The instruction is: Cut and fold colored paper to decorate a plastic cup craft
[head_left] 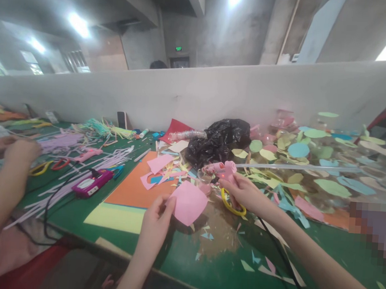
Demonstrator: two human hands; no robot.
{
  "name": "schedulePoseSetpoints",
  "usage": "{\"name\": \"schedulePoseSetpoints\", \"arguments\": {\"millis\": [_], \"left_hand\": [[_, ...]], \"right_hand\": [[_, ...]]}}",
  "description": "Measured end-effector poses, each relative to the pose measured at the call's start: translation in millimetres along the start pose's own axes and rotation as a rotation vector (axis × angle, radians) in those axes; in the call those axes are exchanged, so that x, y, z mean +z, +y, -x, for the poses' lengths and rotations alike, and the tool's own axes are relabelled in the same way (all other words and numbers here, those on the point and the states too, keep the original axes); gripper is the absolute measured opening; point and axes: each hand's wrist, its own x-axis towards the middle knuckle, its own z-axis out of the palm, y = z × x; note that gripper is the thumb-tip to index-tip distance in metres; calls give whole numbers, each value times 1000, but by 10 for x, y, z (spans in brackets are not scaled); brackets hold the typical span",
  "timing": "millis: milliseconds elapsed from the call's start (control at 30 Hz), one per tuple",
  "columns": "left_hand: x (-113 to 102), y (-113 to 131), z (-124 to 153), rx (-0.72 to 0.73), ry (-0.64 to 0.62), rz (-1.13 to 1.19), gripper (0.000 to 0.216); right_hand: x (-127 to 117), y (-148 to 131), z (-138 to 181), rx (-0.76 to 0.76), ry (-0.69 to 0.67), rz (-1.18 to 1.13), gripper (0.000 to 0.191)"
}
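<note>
My left hand (156, 220) pinches the left corner of a pink paper piece (191, 204), cut roughly square with rounded edges. To its right, my right hand (244, 192) is wrapped round a pink hot glue gun (228, 169) with a small red light. The gun's nozzle points left, above and beyond the paper's upper right edge; a black cord runs down from the grip. Just below that hand lie yellow-handled scissors (233, 208), partly covered by it. Pink paper scraps (161, 163) rest on orange sheets (128, 186) left of the held piece.
Behind the gun sits a crumpled black plastic bag (224, 140). Paper leaf shapes (332, 188) and clear plastic pieces crowd the right side. At left, a co-worker's hands (21, 151) are beside a purple device (92, 183) and paper strips (57, 188). A white partition (170, 91) stands behind.
</note>
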Motion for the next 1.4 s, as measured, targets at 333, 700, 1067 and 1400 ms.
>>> {"name": "schedulePoseSetpoints", "arguments": {"millis": [333, 700, 1067, 1400], "left_hand": [[0, 32, 5, 6, 26, -6, 43], [4, 13, 8, 2, 22, -1, 41], [-7, -8, 12, -13, 4, 17, 40], [7, -12, -1, -7, 9, 7, 41]], "right_hand": [[-103, 17, 133, -36, 17, 125, 45], [-80, -10, 180, -8, 10, 162, 46], [-94, -55, 214, -8, -16, 148, 49], [-105, -39, 222, -22, -24, 162, 50]]}}
